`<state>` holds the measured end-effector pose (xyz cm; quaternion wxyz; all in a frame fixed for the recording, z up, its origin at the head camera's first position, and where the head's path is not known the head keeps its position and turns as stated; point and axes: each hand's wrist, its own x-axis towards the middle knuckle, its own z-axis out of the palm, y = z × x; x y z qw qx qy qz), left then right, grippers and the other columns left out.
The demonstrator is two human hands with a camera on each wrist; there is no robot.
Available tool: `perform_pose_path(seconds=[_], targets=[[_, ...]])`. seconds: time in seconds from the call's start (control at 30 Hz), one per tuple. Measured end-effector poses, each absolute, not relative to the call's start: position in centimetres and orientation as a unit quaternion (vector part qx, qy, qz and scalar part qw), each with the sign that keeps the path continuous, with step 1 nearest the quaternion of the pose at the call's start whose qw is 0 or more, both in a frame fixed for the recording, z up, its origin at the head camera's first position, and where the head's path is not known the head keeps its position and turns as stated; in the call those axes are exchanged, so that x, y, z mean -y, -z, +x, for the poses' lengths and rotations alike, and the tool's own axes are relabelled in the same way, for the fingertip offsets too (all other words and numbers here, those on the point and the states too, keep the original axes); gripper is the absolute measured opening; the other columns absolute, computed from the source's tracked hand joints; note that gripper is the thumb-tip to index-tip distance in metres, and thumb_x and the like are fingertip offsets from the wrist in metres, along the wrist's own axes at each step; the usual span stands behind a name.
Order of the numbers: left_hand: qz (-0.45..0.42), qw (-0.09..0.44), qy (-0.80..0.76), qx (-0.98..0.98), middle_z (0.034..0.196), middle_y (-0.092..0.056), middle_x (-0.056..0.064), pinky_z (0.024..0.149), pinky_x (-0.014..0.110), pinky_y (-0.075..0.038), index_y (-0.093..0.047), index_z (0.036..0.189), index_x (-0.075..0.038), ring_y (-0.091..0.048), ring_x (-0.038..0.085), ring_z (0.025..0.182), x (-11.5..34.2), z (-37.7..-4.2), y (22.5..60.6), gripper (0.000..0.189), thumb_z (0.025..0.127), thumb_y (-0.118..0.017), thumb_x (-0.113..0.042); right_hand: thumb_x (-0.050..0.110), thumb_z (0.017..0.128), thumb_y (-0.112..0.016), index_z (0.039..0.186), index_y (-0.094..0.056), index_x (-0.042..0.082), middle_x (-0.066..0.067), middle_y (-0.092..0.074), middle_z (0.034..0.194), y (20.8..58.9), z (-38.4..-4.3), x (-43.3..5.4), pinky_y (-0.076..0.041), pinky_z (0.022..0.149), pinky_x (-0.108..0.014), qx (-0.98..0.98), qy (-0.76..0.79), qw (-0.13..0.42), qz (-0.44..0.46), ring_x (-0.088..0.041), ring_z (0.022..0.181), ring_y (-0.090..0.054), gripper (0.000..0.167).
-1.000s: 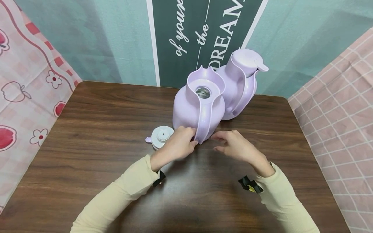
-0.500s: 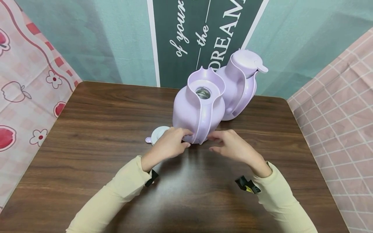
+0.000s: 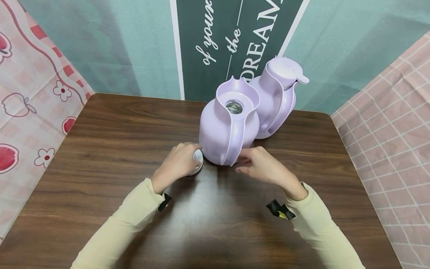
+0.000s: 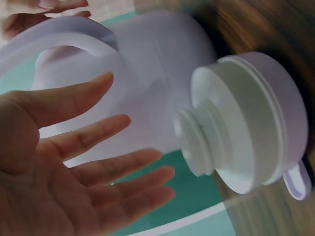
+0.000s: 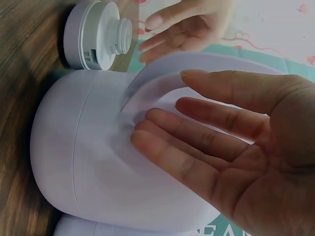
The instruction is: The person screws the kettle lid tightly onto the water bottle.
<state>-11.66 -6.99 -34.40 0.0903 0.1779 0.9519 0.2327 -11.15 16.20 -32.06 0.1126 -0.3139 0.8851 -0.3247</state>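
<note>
Teal backdrop (image 3: pixel 144 41), brown wood-grain table (image 3: pixel 215 235), two lilac vacuum jugs

Dark green panel (image 3: pixel 208 84) with white lettering hangs behind the table; fruit-printed cloth (image 3: pixel 40 125) covers the left side, pink checked cloth (image 3: pixel 399 157) the right. Near the back of the tabletop stands the open vacuum jug (image 3: pixel 215 130), upright, its silvery mouth (image 3: pixel 234 107) uncovered and its handle (image 3: pixel 235 142) turned toward the person. Behind it and to its right, the lidded vacuum jug (image 3: pixel 263 99) stands with its top in place; whether the two touch is unclear.

Just left of the open jug lies its stopper lid (image 4: pixel 241 132), upside down on the wood, white plug upward. Over the lid is the left hand (image 3: pixel 178 160), fingers spread and relaxed, holding nothing; the left wrist view shows it apart from the lid. Close by the lower end of the handle is the right hand (image 3: pixel 263 164), fingers loosely bent and gripping nothing; contact with the jug cannot be told. Both hands are well apart, in cream sleeves (image 3: pixel 117 228).
</note>
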Motion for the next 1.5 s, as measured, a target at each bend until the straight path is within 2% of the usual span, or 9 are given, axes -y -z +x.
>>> perform_pose_path(seconds=[0.23, 0.47, 0.7, 1.17, 1.5], targets=[[0.17, 0.096, -0.204, -0.959, 0.108, -0.058, 0.018, 0.081, 0.043, -0.042, -0.06, 0.114, -0.002, -0.054, 0.036, 0.096, 7.6, -12.2, 35.4, 0.049, 0.069, -0.078, -0.013, -0.003, 0.072, -0.071, 0.092, -0.066, 0.002, -0.007, -0.068, 0.086, 32.1, -11.3, -15.9, -0.051, 0.069, -0.026, -0.884, 0.329, 0.102, -0.315, -0.017, 0.079, -0.066, 0.021], [0.131, 0.132, -0.199, -0.962, 0.121, -0.051, 0.021, 0.077, 0.049, -0.045, -0.054, 0.126, -0.008, -0.05, 0.042, 0.102, 7.9, -12.5, 36.4, 0.067, 0.065, -0.081, -0.013, -0.002, 0.072, -0.071, 0.089, -0.065, 0.002, -0.005, -0.068, 0.081, 32.2, -11.3, -15.6, -0.051, 0.07, -0.033, -0.885, 0.332, 0.089, -0.313, -0.02, 0.077, -0.066, 0.018], [0.126, 0.144, -0.188, -0.963, 0.12, -0.051, 0.024, 0.077, 0.05, -0.045, -0.051, 0.128, -0.01, -0.051, 0.044, 0.1, 8.0, -12.6, 36.9, 0.074, 0.062, -0.083, -0.015, -0.001, 0.071, -0.072, 0.086, -0.065, 0.003, -0.002, -0.066, 0.079, 32.3, -11.3, -15.4, -0.051, 0.068, -0.025, -0.889, 0.324, 0.064, -0.317, -0.02, 0.075, -0.065, 0.017], [0.116, 0.149, -0.176, -0.966, 0.116, -0.05, 0.024, 0.069, 0.047, -0.047, -0.049, 0.129, -0.01, -0.05, 0.041, 0.094, 7.7, -12.7, 37.7, 0.075, 0.062, -0.082, -0.012, 0.003, 0.071, -0.073, 0.084, -0.066, 0.006, 0.001, -0.065, 0.08, 32.2, -11.2, -15.0, -0.049, 0.071, -0.028, -0.901, 0.3, 0.054, -0.308, -0.015, 0.078, -0.062, 0.015], [0.114, 0.144, -0.162, -0.97, 0.112, -0.052, 0.024, 0.067, 0.047, -0.047, -0.052, 0.125, -0.007, -0.049, 0.041, 0.094, 7.6, -12.6, 37.7, 0.07, 0.062, -0.081, -0.013, 0.003, 0.07, -0.074, 0.084, -0.066, 0.005, 0.0, -0.064, 0.081, 32.2, -11.2, -14.9, -0.049, 0.073, -0.036, -0.903, 0.292, 0.045, -0.311, -0.017, 0.079, -0.062, 0.017]])
